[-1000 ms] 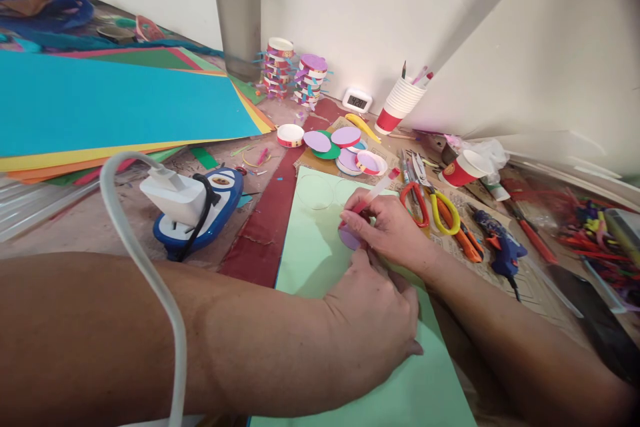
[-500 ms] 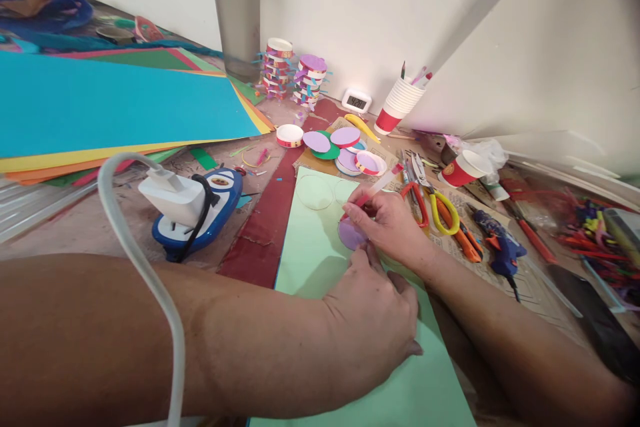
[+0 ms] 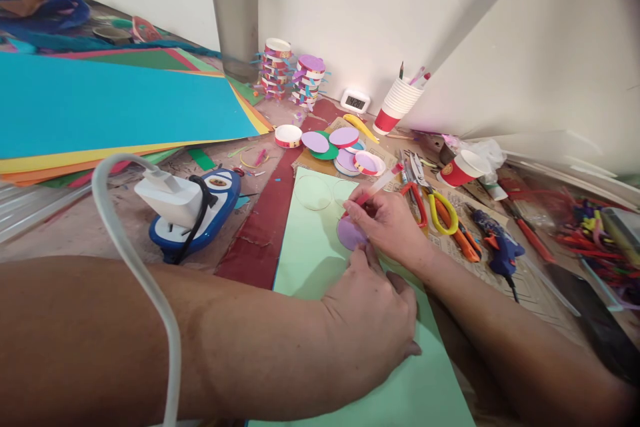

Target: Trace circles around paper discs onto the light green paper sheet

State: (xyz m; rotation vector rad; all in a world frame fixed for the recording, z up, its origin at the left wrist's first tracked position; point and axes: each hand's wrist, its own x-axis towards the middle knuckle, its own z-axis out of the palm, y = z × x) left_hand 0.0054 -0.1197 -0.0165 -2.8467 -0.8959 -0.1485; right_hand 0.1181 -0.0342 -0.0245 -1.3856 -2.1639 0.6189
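A pale green paper sheet (image 3: 310, 247) lies under both hands, with round outlines drawn near its far end. On it rests a purple disc (image 3: 351, 233), partly covered by fingers. My left hand (image 3: 375, 307) reaches across from the left, its fingertips closed together and pressing the disc's near edge. Between the thumb and fingers of my right hand (image 3: 393, 220) is a pen (image 3: 383, 181) with a clear barrel and red ink. The pen slants down to the disc's far rim; its tip is hard to make out.
Several cup rings and discs (image 3: 345, 139) lie beyond the sheet. Scissors (image 3: 443, 210), an orange cutter (image 3: 466, 240) and a glue gun (image 3: 497, 240) are at right. A power strip (image 3: 220, 213) with a white cable (image 3: 135, 260) and stacked coloured paper (image 3: 125, 107) are at left.
Both hands, the pen and the disc keep nearly the same places. The whole view has shifted very slightly.
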